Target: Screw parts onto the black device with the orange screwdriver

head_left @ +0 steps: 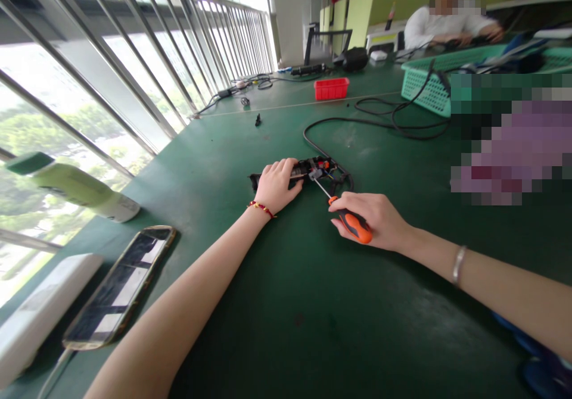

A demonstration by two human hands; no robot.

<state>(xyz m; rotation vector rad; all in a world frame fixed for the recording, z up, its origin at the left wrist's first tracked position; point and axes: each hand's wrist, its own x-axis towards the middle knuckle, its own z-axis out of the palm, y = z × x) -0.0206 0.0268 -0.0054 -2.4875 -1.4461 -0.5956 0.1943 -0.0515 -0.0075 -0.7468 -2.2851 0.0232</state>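
Note:
A black opened electrical device [313, 168] with exposed coloured wires lies on the green table [313, 304], a black cable [357, 122] running from it. My left hand [277, 186] is closed over its left end, pressing it down. My right hand [379, 220] grips an orange-handled screwdriver [353, 223]; its thin shaft points up-left, and the tip rests on the device's exposed right end.
A phone [120, 286] and a white block [36, 312] lie at the near left by a window railing [134, 59]. A red tray [331, 88] and a green basket [424, 86] stand farther back. Another person sits at the far end.

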